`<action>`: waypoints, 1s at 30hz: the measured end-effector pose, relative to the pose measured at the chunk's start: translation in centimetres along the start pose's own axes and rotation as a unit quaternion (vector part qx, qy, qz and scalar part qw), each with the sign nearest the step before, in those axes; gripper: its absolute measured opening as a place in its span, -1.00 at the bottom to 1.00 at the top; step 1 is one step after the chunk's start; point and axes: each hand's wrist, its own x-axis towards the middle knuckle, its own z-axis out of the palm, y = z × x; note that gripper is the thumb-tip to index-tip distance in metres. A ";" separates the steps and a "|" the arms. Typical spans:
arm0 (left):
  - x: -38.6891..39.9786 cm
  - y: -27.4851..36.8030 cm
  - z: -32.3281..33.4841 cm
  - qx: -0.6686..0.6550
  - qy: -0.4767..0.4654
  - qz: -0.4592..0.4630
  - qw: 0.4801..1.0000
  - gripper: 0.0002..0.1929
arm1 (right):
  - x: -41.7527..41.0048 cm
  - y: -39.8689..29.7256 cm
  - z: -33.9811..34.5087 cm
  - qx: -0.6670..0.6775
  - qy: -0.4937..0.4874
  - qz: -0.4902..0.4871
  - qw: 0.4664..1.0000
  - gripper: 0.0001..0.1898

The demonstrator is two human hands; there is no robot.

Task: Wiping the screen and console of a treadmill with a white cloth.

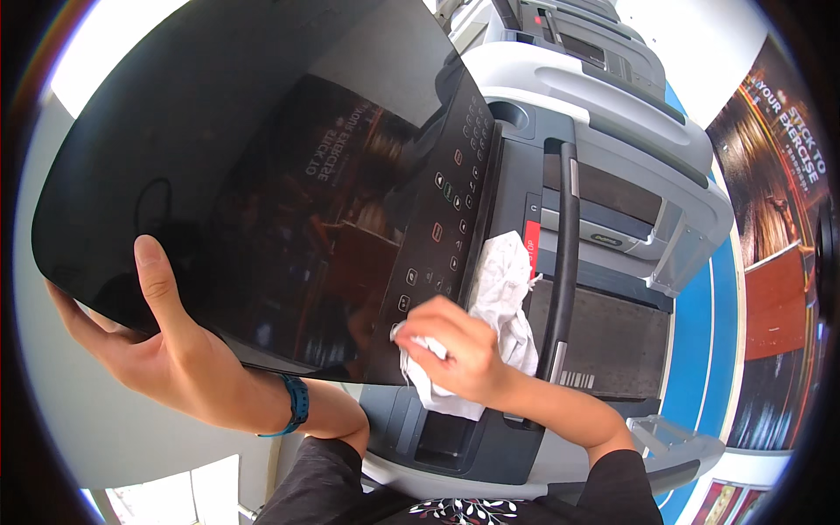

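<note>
Before me is a treadmill's large glossy black console screen (262, 197), with dim reflections in it. My left hand (177, 348), a teal watch band on its wrist, grips the screen's lower left edge; the thumb lies on the glass and the fingers go behind. A crumpled white cloth (505, 295) is bunched in my right hand (453, 351), which presses it at the near corner of the touch-button strip (449, 197). The loose part of the cloth drapes over the dark ledge below the strip and partly covers a red label (532, 239).
A black handlebar (566, 262) crosses just right of the cloth, with the running belt (610, 344) beyond it. One cup holder (510, 116) sits at the far end, a dark tray recess (449, 436) at the near end. More treadmills (590, 49) stand alongside; a poster (764, 262) covers the wall.
</note>
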 end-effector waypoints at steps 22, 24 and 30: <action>-0.1 0.4 0.2 -0.079 -0.014 -0.050 0.996 -0.07 | -1.2 3.2 -2.7 -0.063 0.000 0.078 0.995 -0.90; 0.0 0.4 0.2 -0.059 -0.006 -0.027 0.998 -0.07 | -0.3 3.7 -2.9 -0.073 0.015 0.080 0.994 -0.90; -0.3 1.1 0.2 -0.104 -0.021 -0.074 0.992 -0.03 | 0.4 4.7 -2.8 -0.094 0.075 0.129 0.984 -0.91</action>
